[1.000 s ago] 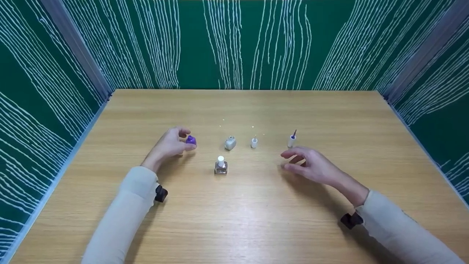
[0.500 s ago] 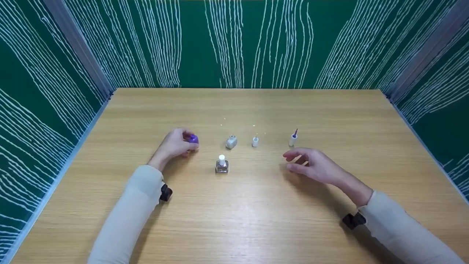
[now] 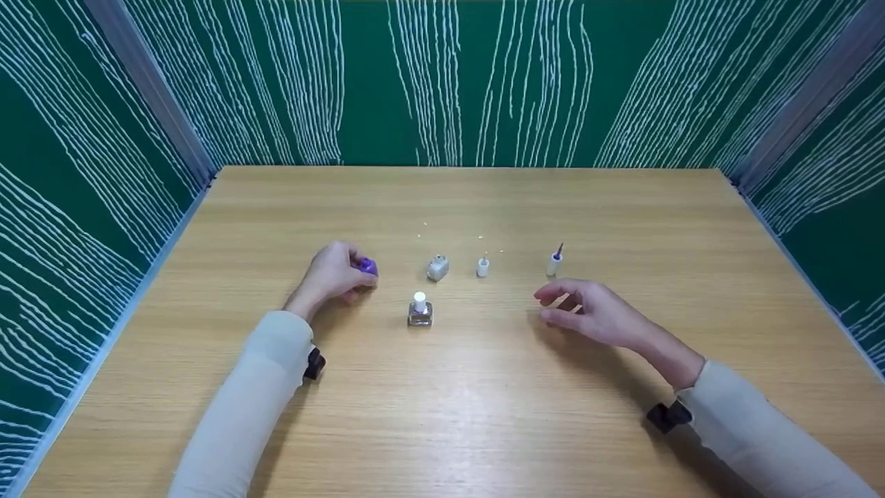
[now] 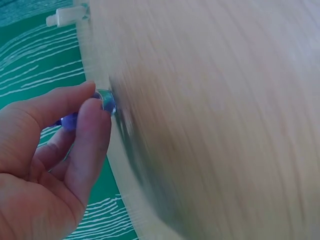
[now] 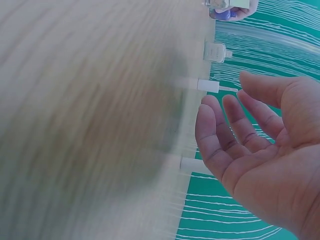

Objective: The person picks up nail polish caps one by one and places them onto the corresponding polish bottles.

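At the left, my left hand (image 3: pixel 335 268) pinches a small purple nail polish bottle (image 3: pixel 368 266) between thumb and fingers. The left wrist view shows the base of this bottle (image 4: pixel 108 101) close to the table; the fingers hide much of it. My right hand (image 3: pixel 586 311) hovers over the table with loosely bent fingers and holds nothing. Just beyond it stands a white cap with a purple brush (image 3: pixel 554 264), bristles upward. Nearer the middle are a second white brush cap (image 3: pixel 482 268), also brush up, and an uncapped whitish nail polish bottle (image 3: pixel 437 268).
A clear nail polish bottle with a white cap (image 3: pixel 420 311) stands nearest me, left of the middle. Tiny pale flecks lie behind the bottles. Green walls with white lines enclose the wooden table (image 3: pixel 442 415) at the back and sides.
My left hand has closed its fingers on the purple bottle and shifted slightly right. The right hand stays almost still, and the other bottles and caps keep their places.
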`<state>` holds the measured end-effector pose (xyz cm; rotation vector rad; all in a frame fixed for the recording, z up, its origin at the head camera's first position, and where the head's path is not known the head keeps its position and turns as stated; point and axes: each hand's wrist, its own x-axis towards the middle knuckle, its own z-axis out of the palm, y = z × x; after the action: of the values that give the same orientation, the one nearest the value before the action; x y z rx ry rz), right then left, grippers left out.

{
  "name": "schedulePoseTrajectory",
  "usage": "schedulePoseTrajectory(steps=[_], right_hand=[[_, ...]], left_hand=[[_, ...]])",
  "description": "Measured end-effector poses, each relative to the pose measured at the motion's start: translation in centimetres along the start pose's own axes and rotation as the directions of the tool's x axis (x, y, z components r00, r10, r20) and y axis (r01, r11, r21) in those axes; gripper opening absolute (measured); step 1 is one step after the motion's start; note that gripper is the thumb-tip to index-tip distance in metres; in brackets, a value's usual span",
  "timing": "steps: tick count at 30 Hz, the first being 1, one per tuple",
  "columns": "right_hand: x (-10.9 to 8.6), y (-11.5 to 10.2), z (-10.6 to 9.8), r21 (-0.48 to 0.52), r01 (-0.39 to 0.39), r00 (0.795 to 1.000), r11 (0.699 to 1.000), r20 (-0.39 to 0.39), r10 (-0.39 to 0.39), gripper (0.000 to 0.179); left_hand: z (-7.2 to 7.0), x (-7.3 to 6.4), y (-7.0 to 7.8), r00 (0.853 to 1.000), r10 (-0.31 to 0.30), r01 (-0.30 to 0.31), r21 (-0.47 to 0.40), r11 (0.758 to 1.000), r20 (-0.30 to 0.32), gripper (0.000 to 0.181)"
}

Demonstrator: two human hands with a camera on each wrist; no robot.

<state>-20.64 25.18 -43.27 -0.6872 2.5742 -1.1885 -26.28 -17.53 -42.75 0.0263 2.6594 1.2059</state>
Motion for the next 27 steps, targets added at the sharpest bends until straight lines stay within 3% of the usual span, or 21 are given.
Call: schedulePoseTrajectory(steps=[10,15,22,27], right_hand=[[-0.08,0.08,-0.13,-0.004,0.015,1.000,1.000,0.015,-0.015,0.032],[-0.07,0.37,-0.07,-0.015,0.022,1.000,1.000,0.023,-0.022,0.033],[0.01,0.11,-0.37,-0.027,-0.015,0.999,1.000,0.029,0.016,0.035],[0.03,0.21,-0.74,-0.008,-0.041,0.996,0.999,0.084,0.042,0.037]], left_hand=[[0.27,0.21,0.16,1.000,-0.025,0.025,0.019,1.000,-0.013,0.030],[0.39,0.32,0.37,0.998,-0.067,0.067,0.005,0.998,-0.003,0.027],[0.34,0.42,0.30,0.997,-0.081,0.081,-0.001,0.997,-0.006,0.027],[0.46,0.34,0.23,0.997,-0.076,0.076,-0.002,0.997,-0.030,0.030]])
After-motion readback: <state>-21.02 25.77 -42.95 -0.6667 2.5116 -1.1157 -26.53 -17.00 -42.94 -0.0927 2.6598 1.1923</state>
